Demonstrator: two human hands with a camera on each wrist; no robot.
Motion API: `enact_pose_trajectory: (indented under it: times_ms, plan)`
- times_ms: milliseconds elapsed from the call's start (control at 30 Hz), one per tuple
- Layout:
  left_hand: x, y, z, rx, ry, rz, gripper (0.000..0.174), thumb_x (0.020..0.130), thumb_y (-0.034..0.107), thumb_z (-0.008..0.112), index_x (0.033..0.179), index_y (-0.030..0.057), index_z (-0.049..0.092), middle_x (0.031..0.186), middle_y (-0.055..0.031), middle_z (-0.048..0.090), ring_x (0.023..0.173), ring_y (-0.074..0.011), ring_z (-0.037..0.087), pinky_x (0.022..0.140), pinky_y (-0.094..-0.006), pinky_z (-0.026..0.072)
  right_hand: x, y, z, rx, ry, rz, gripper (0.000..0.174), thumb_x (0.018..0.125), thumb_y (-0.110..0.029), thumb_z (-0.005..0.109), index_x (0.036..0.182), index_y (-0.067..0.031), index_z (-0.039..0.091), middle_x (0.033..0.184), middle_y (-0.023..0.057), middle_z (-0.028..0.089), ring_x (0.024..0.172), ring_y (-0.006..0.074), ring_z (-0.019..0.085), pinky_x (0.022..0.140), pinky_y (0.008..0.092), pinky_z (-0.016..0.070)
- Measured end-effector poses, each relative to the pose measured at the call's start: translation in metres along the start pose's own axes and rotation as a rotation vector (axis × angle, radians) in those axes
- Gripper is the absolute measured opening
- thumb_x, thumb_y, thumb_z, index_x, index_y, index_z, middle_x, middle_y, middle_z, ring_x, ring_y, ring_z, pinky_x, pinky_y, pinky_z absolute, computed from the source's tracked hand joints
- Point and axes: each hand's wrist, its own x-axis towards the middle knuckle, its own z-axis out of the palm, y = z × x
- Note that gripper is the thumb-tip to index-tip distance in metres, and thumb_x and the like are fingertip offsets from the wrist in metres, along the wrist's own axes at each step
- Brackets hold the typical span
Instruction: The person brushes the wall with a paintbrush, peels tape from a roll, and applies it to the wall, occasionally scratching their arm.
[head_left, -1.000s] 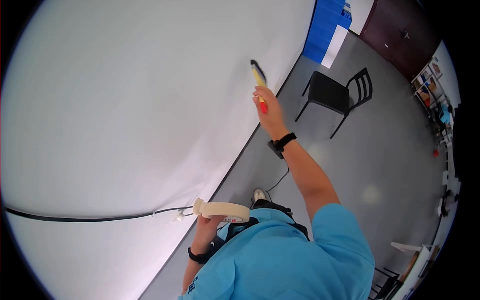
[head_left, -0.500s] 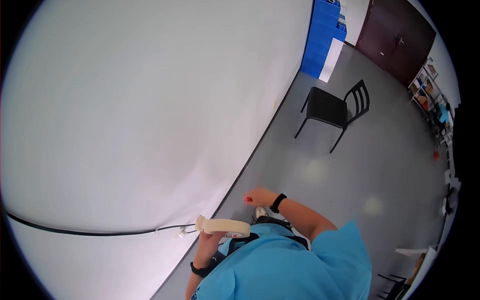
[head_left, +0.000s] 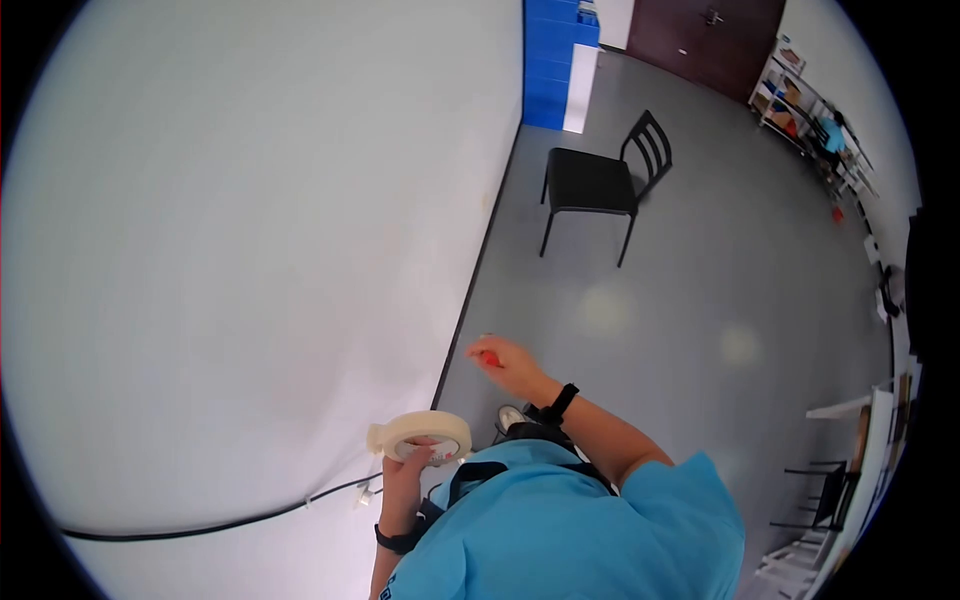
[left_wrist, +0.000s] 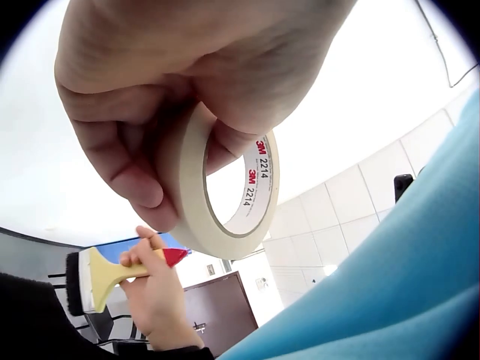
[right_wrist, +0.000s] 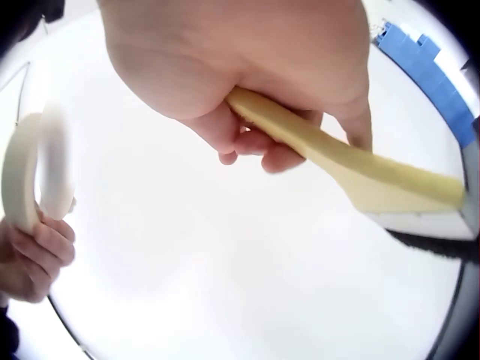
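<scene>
My left hand grips a roll of cream masking tape, thumb inside the core and fingers over the outside. In the left wrist view the tape roll shows 3M 2214 printed inside its core. A flat brush with a yellow handle, red handle end and dark bristles is in my right hand. The right wrist view has the brush pointing away from the palm, fingers curled round its handle. In the head view only the red end shows clearly. Both hands are in front of my body, near the wall.
A large white wall fills the left side, with a black cable running along it low down. Ahead on the grey floor stands a black chair. Blue bins stand against the wall near a dark door.
My right hand, stretched forward at the wall with the brush a second ago, has drawn back close to my body. The left hand has tilted the tape roll, exposing its core. The head view has turned rightward.
</scene>
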Motion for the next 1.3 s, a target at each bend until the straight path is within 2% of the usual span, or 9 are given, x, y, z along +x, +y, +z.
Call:
enact_pose_trajectory:
  times_ms: [167,300,500,667,767,833,933,1100,1300]
  plan:
    - [0.008,0.001,0.005,0.057,-0.034,-0.038,0.011,0.087,0.006,0.058,0.097,0.0003,0.061,0.096,-0.0088,0.066,0.091,-0.0175,0.062,0.084,-0.0303,0.0500,-0.008,-0.054,-0.015,0.015,-0.194,-0.303,0.025,0.086,-0.018,0.067,0.107,-0.0048,0.066,0.091,0.0100,0.065,0.084,0.0258,0.059,0.076,0.0342,0.0468]
    - [0.016,0.002,0.009,0.055,-0.071,-0.067,0.011,0.088,0.006,0.057,0.098,0.0006,0.060,0.098,-0.0093,0.065,0.092,-0.0172,0.062,0.082,-0.0297,0.0506,-0.017,-0.078,-0.024,-0.115,-0.413,-0.204,0.047,0.078,-0.037,0.076,0.112,-0.0053,0.066,0.089,0.0087,0.060,0.087,0.0247,0.055,0.076,0.0336,0.0444]
    - [0.025,-0.004,0.007,0.106,-0.131,-0.060,0.014,0.090,0.005,0.056,0.102,0.0006,0.060,0.103,-0.0093,0.065,0.093,-0.0172,0.062,0.083,-0.0299,0.0507,-0.030,-0.080,-0.025,-0.053,-0.422,-0.326,0.045,0.074,-0.037,0.079,0.102,-0.0037,0.066,0.088,0.0095,0.060,0.085,0.0247,0.055,0.076,0.0328,0.0450]
    - [0.031,0.002,0.015,0.122,-0.153,-0.055,0.022,0.089,0.005,0.058,0.110,-0.0006,0.060,0.102,-0.0083,0.065,0.096,-0.0180,0.062,0.087,-0.0306,0.0496,-0.038,-0.085,-0.017,-0.057,-0.374,-0.191,0.037,0.074,-0.031,0.079,0.095,-0.0039,0.066,0.088,0.0112,0.063,0.082,0.0273,0.060,0.076,0.0344,0.0478]
    - [0.032,0.008,0.021,0.142,-0.208,-0.004,0.047,0.087,0.003,0.063,0.132,0.0003,0.048,0.118,-0.0113,0.059,0.110,-0.0212,0.057,0.097,-0.0351,0.0460,-0.037,-0.085,-0.014,-0.148,-0.296,-0.201,0.033,0.074,-0.028,0.077,0.094,-0.0045,0.067,0.087,0.0119,0.066,0.082,0.0290,0.062,0.077,0.0359,0.0489]
    - [0.027,0.015,0.023,0.105,-0.134,0.150,0.073,0.085,0.002,0.065,0.147,0.0041,0.026,0.136,-0.0147,0.045,0.125,-0.0243,0.047,0.106,-0.0399,0.0387,-0.037,-0.085,-0.012,-0.196,-0.267,-0.206,0.031,0.075,-0.027,0.076,0.094,-0.0048,0.068,0.087,0.0121,0.068,0.082,0.0296,0.063,0.078,0.0366,0.0491]
    - [0.025,0.025,0.024,0.015,-0.126,0.202,0.086,0.085,0.001,0.064,0.152,0.0071,0.011,0.146,-0.0164,0.033,0.132,-0.0258,0.039,0.110,-0.0428,0.0341,-0.036,-0.082,-0.014,-0.219,-0.187,-0.316,0.028,0.075,-0.025,0.076,0.094,-0.0070,0.067,0.081,0.0113,0.067,0.077,0.0309,0.063,0.070,0.0379,0.0488]
    - [0.023,0.028,0.026,0.104,-0.033,0.177,0.050,0.097,0.010,0.044,0.144,0.0008,0.032,0.136,-0.0191,0.047,0.126,-0.0272,0.046,0.110,-0.0411,0.0353,-0.039,-0.081,-0.014,-0.254,-0.189,-0.365,0.026,0.074,-0.022,0.075,0.093,-0.0078,0.067,0.081,0.0103,0.066,0.076,0.0302,0.062,0.070,0.0391,0.0483]
    - [0.028,0.025,0.025,0.091,-0.084,0.163,0.044,0.098,0.015,0.046,0.139,-0.0001,0.039,0.130,-0.0158,0.051,0.122,-0.0240,0.049,0.107,-0.0382,0.0386,-0.047,-0.084,-0.017,-0.333,-0.126,-0.360,0.027,0.073,-0.022,0.075,0.094,-0.0087,0.067,0.081,0.0097,0.065,0.076,0.0302,0.061,0.069,0.0394,0.0475]
